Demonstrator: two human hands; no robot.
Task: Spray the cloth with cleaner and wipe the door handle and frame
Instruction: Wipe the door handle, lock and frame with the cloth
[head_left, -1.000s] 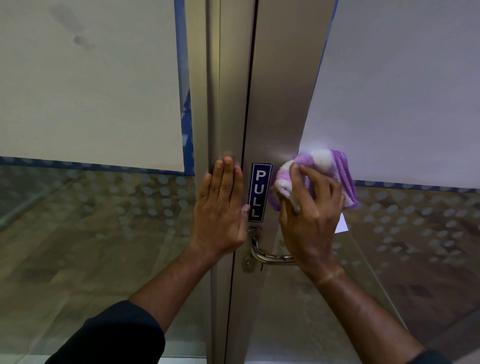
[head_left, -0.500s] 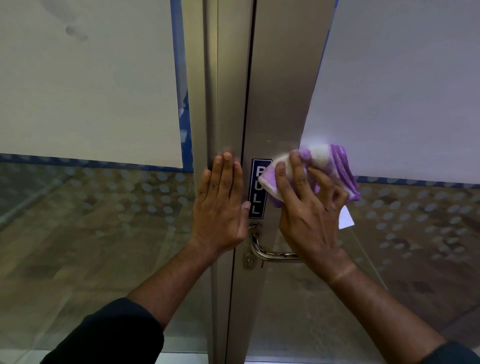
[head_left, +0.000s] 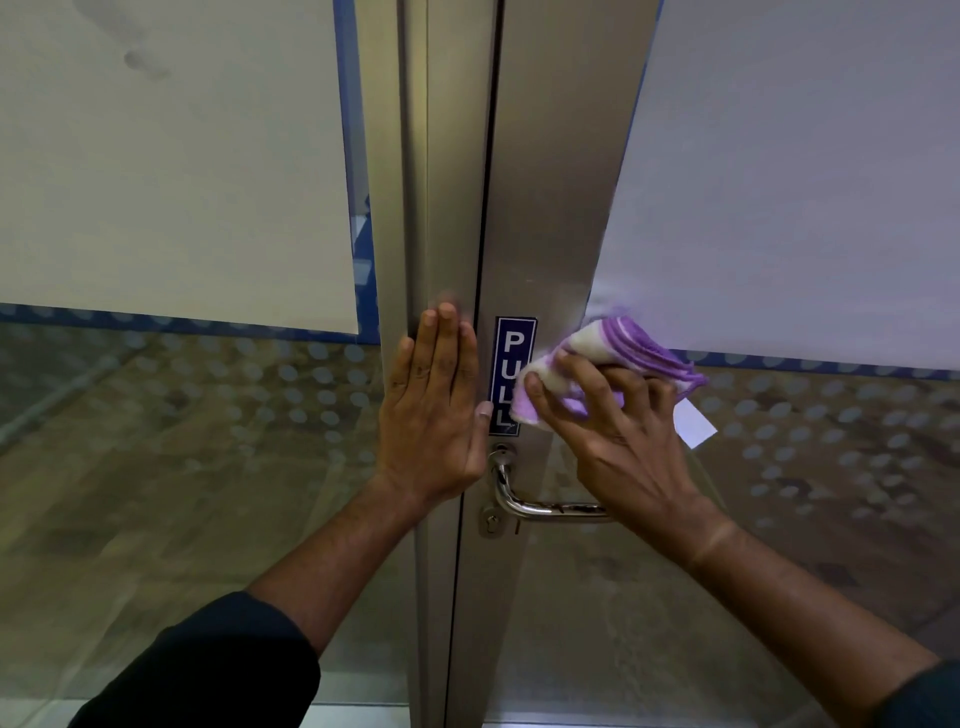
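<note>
Cloth (head_left: 613, 364) bunched under right hand (head_left: 618, 441), fingers spread gripping it, pressed on door frame (head_left: 550, 208) beside PULL sign (head_left: 511, 374). Handle (head_left: 540, 506) just below that wrist. Left hand (head_left: 434, 415) flat, holding nothing, fingers up, against frame left of sign.

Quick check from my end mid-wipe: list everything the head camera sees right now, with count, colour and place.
cloth: one, purple and white, pressed on the door stile beside the sign
PULL sign: one, blue with white letters, vertical, above the handle
door handle: one, chrome lever, below the sign
keyhole: one, metal, under the lever pivot
door frame: brushed metal, centre
frosted panels: two, pale, either side
white tag: one, beside the cloth
left hand: flat on the frame
right hand: gripping the cloth
</note>
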